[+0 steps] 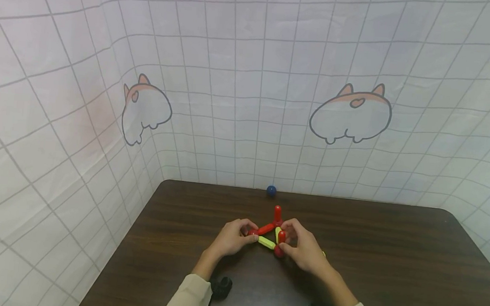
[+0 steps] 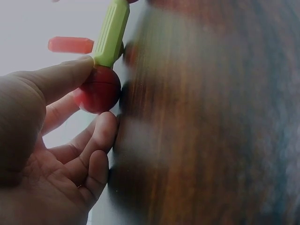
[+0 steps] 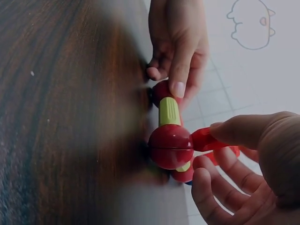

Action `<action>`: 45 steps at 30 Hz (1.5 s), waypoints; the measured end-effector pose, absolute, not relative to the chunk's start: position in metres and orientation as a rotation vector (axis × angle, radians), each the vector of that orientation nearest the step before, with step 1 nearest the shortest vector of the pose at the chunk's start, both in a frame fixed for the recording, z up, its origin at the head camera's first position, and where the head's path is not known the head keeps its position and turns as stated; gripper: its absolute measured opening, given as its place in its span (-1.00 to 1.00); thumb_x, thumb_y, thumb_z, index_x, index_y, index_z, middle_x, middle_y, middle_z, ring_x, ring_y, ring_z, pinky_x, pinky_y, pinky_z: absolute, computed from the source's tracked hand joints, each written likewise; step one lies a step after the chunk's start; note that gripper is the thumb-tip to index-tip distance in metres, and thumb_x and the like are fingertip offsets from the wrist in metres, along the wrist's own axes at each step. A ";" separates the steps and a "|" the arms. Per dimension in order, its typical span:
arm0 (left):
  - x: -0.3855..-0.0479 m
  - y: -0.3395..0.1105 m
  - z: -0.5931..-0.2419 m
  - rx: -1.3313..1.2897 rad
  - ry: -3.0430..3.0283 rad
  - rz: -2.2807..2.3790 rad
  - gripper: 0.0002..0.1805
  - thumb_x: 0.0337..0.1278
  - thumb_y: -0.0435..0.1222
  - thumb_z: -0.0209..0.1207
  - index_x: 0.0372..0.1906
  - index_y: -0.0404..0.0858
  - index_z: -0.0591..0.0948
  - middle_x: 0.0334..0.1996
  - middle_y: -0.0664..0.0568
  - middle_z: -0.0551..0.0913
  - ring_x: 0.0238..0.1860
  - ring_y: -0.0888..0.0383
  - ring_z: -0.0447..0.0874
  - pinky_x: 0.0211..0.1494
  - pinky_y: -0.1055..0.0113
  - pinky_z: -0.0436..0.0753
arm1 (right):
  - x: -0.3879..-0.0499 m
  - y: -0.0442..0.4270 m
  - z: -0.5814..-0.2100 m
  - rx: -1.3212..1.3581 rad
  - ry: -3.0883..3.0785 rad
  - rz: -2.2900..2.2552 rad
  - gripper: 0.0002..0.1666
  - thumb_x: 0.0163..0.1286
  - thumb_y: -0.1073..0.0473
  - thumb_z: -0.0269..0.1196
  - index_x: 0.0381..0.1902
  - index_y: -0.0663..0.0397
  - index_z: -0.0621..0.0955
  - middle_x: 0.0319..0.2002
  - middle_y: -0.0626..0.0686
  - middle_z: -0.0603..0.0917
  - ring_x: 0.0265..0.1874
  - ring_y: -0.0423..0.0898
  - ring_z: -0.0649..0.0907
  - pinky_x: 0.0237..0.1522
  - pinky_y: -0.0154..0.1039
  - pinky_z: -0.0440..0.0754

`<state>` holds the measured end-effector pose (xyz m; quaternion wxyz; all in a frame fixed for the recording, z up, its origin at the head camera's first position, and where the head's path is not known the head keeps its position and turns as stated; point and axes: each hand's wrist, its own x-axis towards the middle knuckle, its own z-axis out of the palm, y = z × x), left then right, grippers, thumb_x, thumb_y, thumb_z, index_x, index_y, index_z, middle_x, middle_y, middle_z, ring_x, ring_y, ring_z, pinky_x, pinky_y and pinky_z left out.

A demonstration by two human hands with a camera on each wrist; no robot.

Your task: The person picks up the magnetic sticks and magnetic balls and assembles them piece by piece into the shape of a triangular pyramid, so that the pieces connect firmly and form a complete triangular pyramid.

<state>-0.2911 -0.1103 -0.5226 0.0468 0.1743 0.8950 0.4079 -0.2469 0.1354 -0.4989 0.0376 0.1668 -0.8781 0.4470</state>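
A triangle of toy building rods and red balls lies on the dark table. Two yellow-green rods (image 1: 266, 242) and a red rod (image 1: 266, 228) form its sides. At the left corner, my left hand (image 1: 230, 238) holds a red ball (image 2: 99, 90) between thumb and fingers. My right hand (image 1: 304, 249) pinches an upright red rod (image 3: 206, 139), which stands on the near red ball (image 3: 171, 146). Another upright red rod (image 1: 277, 213) rises from the far corner ball. The right hand's fingertips partly hide the yellow-green side behind them.
A blue ball (image 1: 271, 190) sits at the table's back edge. Beside the right hand, a small yellow tip (image 1: 324, 254) shows, mostly hidden. The wooden table (image 1: 392, 260) meets a white grid-patterned curtain (image 1: 238, 123) at the back.
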 end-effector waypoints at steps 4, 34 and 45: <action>-0.291 -0.110 -0.523 0.532 2.731 1.250 -0.75 0.28 -0.09 0.36 -0.02 -0.06 0.72 -0.36 0.12 0.57 -0.38 0.21 0.48 -0.35 0.35 0.45 | -0.247 0.138 -0.499 0.469 -2.727 1.389 -0.54 0.22 0.35 0.47 0.01 0.06 0.52 -0.22 0.01 0.68 -0.25 -0.17 0.64 -0.13 -0.18 0.61; -0.287 -0.113 -0.519 0.609 2.659 1.161 -0.69 0.16 0.09 0.40 -0.45 -0.02 0.69 -0.54 0.21 0.58 -0.48 0.28 0.46 -0.41 0.38 0.45 | -0.245 0.144 -0.503 0.336 -2.898 1.147 -0.68 0.16 0.26 0.53 -0.16 0.03 0.65 -0.32 -0.01 0.60 -0.36 -0.14 0.55 -0.27 -0.18 0.52; -0.287 -0.114 -0.518 0.625 2.636 1.211 -0.40 0.09 0.02 0.47 0.17 -0.13 0.57 -0.33 0.06 0.65 -0.45 0.23 0.51 -0.34 0.36 0.52 | -0.246 0.147 -0.502 0.357 -2.867 1.152 -0.64 0.16 0.35 0.49 -0.10 0.06 0.64 -0.27 -0.03 0.63 -0.29 -0.13 0.63 -0.23 -0.14 0.59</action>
